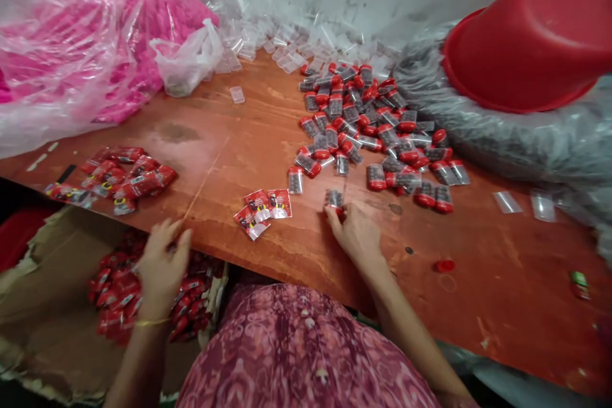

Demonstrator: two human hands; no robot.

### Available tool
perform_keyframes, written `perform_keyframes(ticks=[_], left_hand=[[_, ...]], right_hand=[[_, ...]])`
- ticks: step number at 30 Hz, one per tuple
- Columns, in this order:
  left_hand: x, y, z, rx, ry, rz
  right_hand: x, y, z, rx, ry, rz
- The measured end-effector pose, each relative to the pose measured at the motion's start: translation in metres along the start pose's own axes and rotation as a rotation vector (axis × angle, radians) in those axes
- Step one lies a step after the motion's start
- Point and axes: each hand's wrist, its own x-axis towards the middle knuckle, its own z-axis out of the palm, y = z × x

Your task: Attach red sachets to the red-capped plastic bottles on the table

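My right hand [357, 233] pinches a small clear tube with a red cap and dark contents [334, 196] at the near part of the table. Left of it lie several flat red printed packets [258, 205]. My left hand [165, 258] hovers at the table's front edge, above a cardboard box; its fingers are apart and nothing shows in them. Inside the box are many red packets [119, 287], partly hidden by that hand and forearm. Beyond my right hand spreads a heap of similar red-capped tubes [351, 108].
Red wrapped packets [129, 178] lie at the table's left edge. Behind stand a bag of pink material [95, 32] and loose clear pieces [291, 38]. A red tub [526, 38] rests on a grey-filled bag [497, 140] at right. A red cap [445, 265] lies nearer.
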Motion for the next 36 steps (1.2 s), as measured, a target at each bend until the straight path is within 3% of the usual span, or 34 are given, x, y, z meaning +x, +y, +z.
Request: perform_keyframes(ticks=[4,7,13,18,24,30,33,36], left_hand=[[0.018,0.084,0.056,0.000,-0.204,0.394],[0.028,0.113,0.083,0.032,-0.337,0.486],[0.032,0.116,0.100,-0.004,-0.261,0.428],[0.027,0.118,0.102,-0.008,-0.267,0.422],[0.029,0.119,0.100,0.027,-0.275,0.451],[0.034,0.120,0.093,-0.017,-0.223,0.430],[0.038,0.123,0.081,-0.071,-0.157,0.371],[0.039,0.131,0.069,-0.179,-0.178,0.328]], right_hand=[[-0.017,-0.002,0.003,0.255,0.056,-0.039],[-0.021,0.002,-0.001,0.406,0.128,-0.093],[-0.022,0.001,-0.005,0.610,0.131,-0.228],[-0.024,-0.011,0.002,0.688,0.133,-0.330],[-0.029,-0.018,0.006,0.657,0.079,-0.352],[-0.032,-0.021,0.006,0.746,0.043,-0.326],[-0.030,-0.026,0.006,0.852,-0.004,-0.250],[-0.022,-0.038,0.007,1.024,-0.094,-0.155]])
